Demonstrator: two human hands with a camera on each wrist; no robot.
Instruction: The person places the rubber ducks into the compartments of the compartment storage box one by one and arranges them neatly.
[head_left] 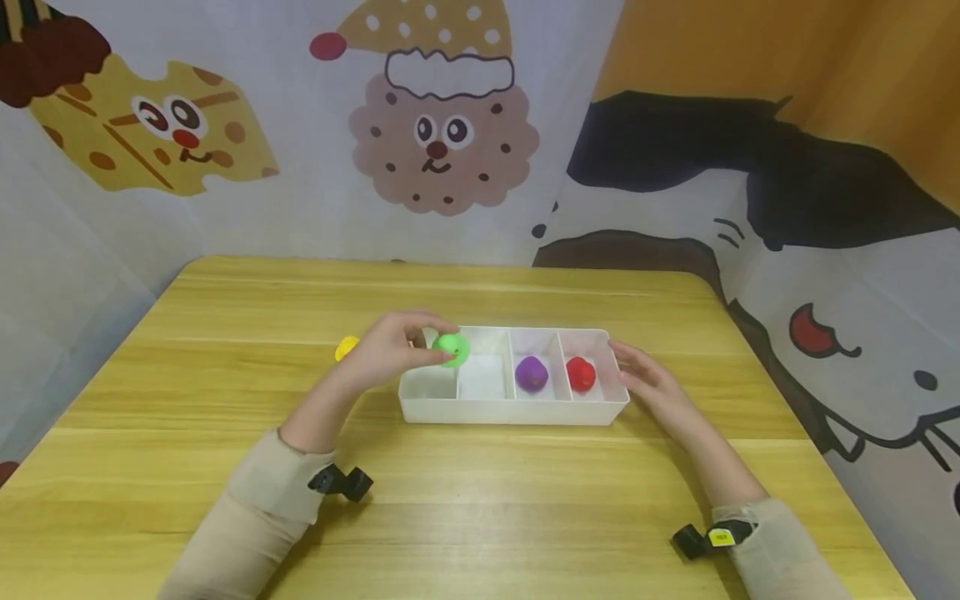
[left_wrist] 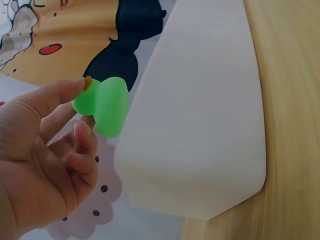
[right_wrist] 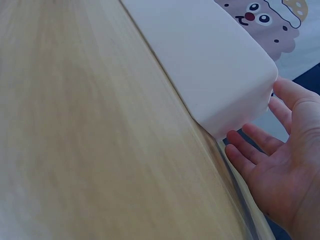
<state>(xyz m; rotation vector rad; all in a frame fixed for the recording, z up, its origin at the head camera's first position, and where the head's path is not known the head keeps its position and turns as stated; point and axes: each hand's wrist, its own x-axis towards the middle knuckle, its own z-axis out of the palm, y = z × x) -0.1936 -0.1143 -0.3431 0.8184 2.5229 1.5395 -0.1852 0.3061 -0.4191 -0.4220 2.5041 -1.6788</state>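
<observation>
The worktop (head_left: 510,508) fills the lower frame. Mid-frame sits the 4-slot white box (head_left: 510,412). Its right end meets the right hand (head_left: 654,390), fingers loose, nearly straight; light touching should steady it. Left of centre, the left hand (head_left: 390,350) pinches the green toy (head_left: 452,348) by the box's left end; a soft, slow pinch should stop bumps.

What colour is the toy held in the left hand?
Green, with a small orange part; the toy shows best from the left wrist.

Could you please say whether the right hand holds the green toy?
No, the left hand pinches the green toy, while the right hand is at one end of the box.
</observation>
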